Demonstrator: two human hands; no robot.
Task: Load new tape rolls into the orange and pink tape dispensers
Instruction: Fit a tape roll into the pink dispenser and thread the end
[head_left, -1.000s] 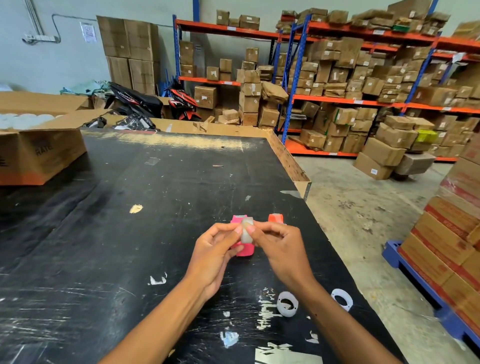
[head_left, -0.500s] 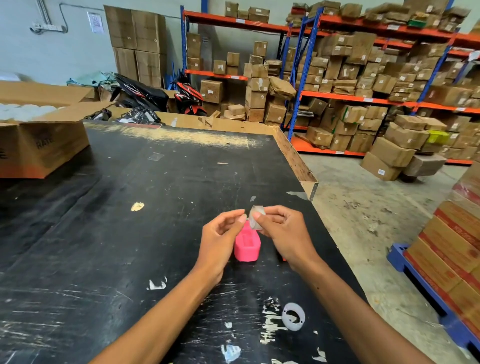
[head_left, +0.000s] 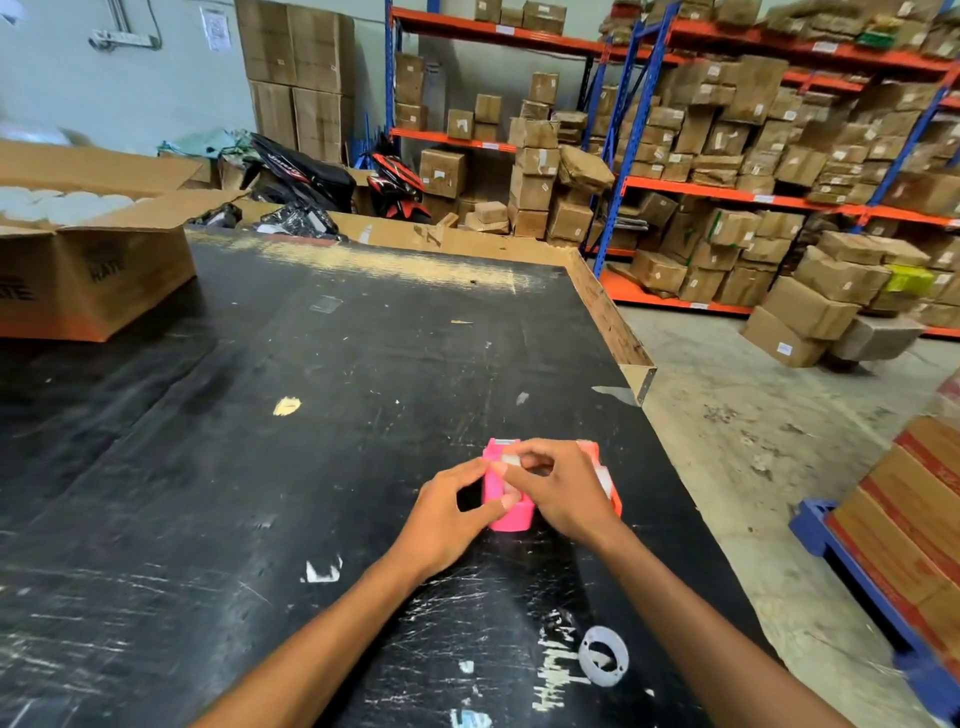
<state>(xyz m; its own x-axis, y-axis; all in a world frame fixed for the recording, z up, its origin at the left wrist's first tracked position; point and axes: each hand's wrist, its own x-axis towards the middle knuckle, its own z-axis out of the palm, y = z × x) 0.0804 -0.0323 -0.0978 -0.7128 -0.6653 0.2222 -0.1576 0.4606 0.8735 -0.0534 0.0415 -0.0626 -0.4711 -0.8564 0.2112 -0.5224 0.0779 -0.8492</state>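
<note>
Since half a second ago my hands have dropped from holding the tape roll above the pink dispenser (head_left: 508, 514) down onto it; the view also tipped lower. The dispenser stands on the counter (head_left: 363, 364) directly under my fingertips, its long axis running away from me, cutter end farthest. My right hand (head_left: 563, 491) arches over it from the right, fingertips pinching the pale tape roll (head_left: 511, 461) at the top opening. My left hand (head_left: 447, 514) curls in from the left, thumb pressed against the pink side wall. The orange dispenser (head_left: 613, 499) peeks out just beyond my right hand. I judge the roll needs pressing straight down.
</note>
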